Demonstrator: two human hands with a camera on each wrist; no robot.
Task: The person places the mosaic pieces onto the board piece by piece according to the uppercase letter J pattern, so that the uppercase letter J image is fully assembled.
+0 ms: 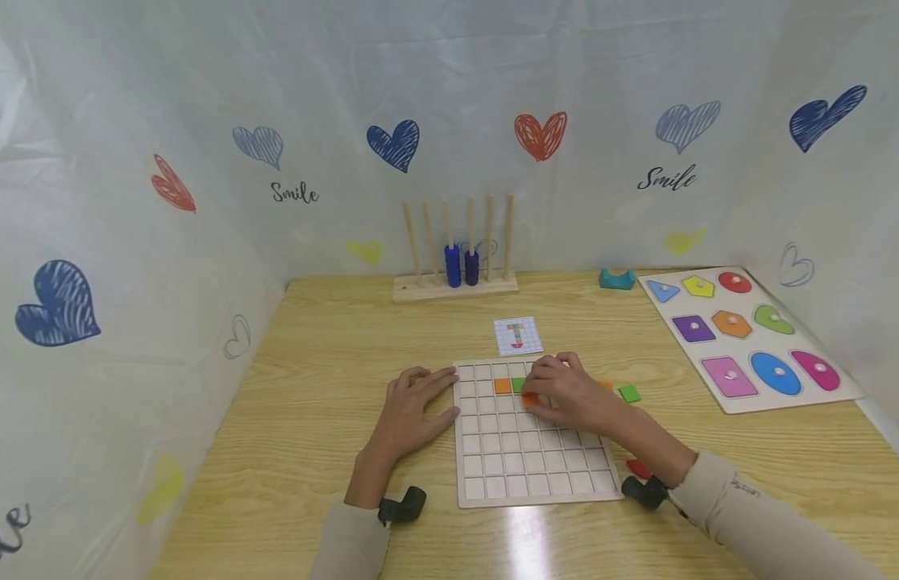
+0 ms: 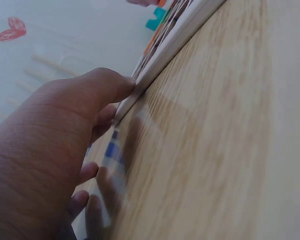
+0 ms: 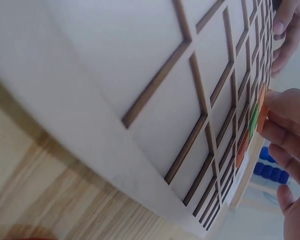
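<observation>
A wooden grid board (image 1: 493, 487) lies on the table, with an orange square tile (image 1: 503, 386) and a green square tile (image 1: 518, 385) side by side in its second row from the top. Thumb and fingertips of my right hand (image 1: 569, 395) pinch another orange tile (image 1: 529, 399) just over the board, near the green one. In the right wrist view this pinched tile (image 3: 262, 116) stands tilted. My left hand (image 1: 412, 412) touches the board's left edge with thumb and fingers extended. Past the board's top edge lies a card (image 1: 518, 336) bearing a coloured J-shaped pattern.
Right of the board lie a loose green tile (image 1: 629, 393) and a red piece (image 1: 639, 469), partly behind my right forearm. A peg stand (image 1: 455, 288) with blue and purple beads is at the back. A shape puzzle (image 1: 732, 354) and a teal piece (image 1: 617, 279) occupy the right side.
</observation>
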